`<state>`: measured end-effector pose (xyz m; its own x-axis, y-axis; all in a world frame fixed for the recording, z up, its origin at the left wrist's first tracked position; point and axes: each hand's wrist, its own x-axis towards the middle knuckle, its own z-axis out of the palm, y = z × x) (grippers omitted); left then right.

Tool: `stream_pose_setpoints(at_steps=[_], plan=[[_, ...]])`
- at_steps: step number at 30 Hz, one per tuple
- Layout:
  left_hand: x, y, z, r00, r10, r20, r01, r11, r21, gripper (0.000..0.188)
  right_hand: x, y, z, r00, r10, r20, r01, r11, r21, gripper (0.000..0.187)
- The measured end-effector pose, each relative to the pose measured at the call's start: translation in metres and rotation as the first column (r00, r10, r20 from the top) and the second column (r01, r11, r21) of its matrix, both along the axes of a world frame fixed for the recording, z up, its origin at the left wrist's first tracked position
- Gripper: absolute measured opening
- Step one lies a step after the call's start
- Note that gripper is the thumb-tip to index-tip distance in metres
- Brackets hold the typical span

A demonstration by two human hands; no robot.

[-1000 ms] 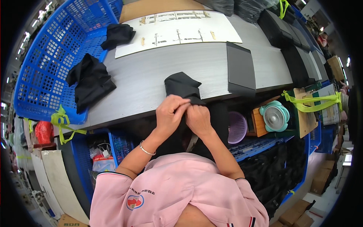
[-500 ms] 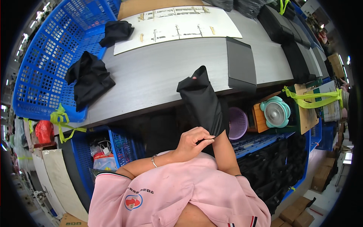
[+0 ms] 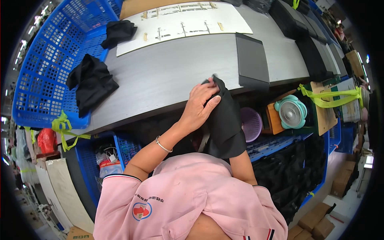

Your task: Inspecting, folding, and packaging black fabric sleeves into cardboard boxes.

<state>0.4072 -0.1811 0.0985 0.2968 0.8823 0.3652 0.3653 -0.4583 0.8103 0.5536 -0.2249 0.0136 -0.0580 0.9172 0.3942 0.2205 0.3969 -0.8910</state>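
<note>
A black fabric tube or pouch point(image 3: 226, 118) covers my right forearm point(image 3: 243, 170) from about mid-forearm to beyond the hand. My right hand is hidden inside it, so its fingers do not show. At the far end of the black fabric, near the table edge, my left hand point(image 3: 201, 102) has its fingers bent over the cloth, gripping it, with the thumb on the near side. A bracelet point(image 3: 162, 145) circles my left wrist.
On the grey table point(image 3: 168, 76) lie a white marked board point(image 3: 180, 30), a dark flat panel point(image 3: 253, 60) and bunched black cloth point(image 3: 91, 84) by a blue basket point(image 3: 52, 60). Below it are a teal fan point(image 3: 290, 112), a purple basket point(image 3: 251, 125) and a crate of black pieces point(image 3: 292, 172).
My left hand has moved from the fabric's near end, by my right forearm, up to its far end. A fingertip seen earlier at the far opening is now covered.
</note>
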Motion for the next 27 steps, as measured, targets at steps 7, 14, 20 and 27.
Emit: stream_pose_setpoints(at_steps=[7, 14, 20, 27], plan=[[0.010, -0.019, 0.002, 0.994, 0.074, 0.076, -0.076, 0.996, 0.036, 0.068, 0.003, 0.027, 0.000, 0.979, -0.090, -0.181, 0.065, 0.988, -0.141, 0.028], [0.028, -0.083, -0.020, 0.998, 0.064, 0.030, -0.069, 0.973, 0.221, 0.072, 0.016, 0.034, -0.006, 0.923, -0.131, -0.361, 0.051, 0.974, -0.222, 0.031], [0.009, -0.051, -0.013, 0.752, 0.234, 0.616, 0.110, 0.877, -0.467, 0.009, -0.005, 0.048, -0.009, 0.863, -0.105, -0.495, -0.038, 0.962, -0.271, 0.034], [-0.031, 0.056, -0.037, 0.614, 0.320, 0.722, -0.079, 0.935, -0.347, 0.018, -0.046, -0.003, 0.064, 0.994, 0.112, 0.005, -0.103, 0.926, -0.364, 0.030]])
